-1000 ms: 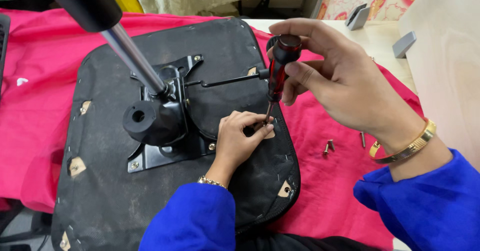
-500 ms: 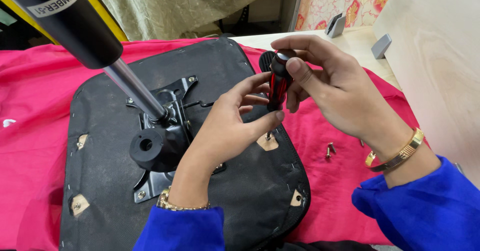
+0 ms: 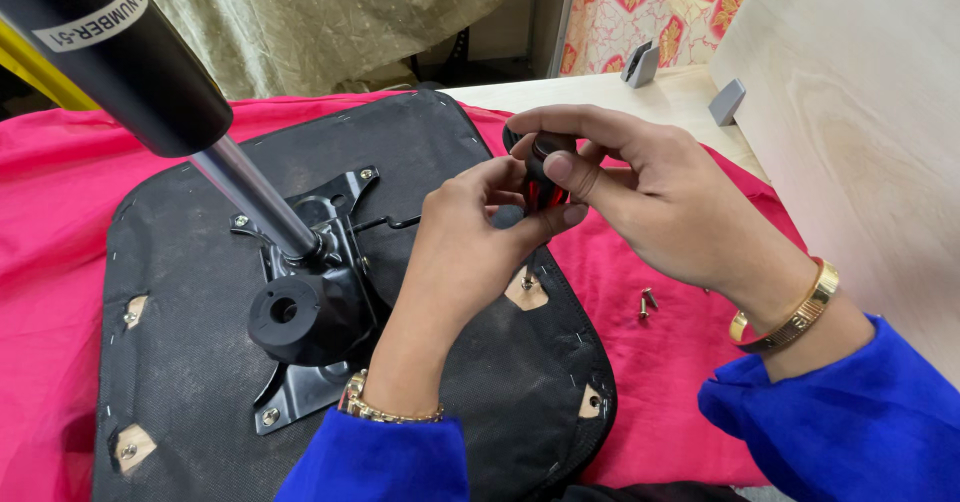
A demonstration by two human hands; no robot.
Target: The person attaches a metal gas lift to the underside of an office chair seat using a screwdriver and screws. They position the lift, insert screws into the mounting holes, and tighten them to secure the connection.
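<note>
Hands meet above the upturned chair seat (image 3: 200, 362): the right hand (image 3: 650, 202) grips a red-and-black screwdriver (image 3: 540, 177), the left hand (image 3: 480, 227) pinches its shaft. A slip could send the tip off the corner hole (image 3: 525, 287). Two loose screws (image 3: 646, 303) lie on the pink cloth (image 3: 60, 212); one gas cylinder (image 3: 180, 112).

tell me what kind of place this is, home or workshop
Probably a home room used for furniture assembly, not a workshop: an upturned chair seat lies on a pink cloth, with a crinkled curtain and floral fabric behind. Both hands hold a red-and-black screwdriver.
</note>
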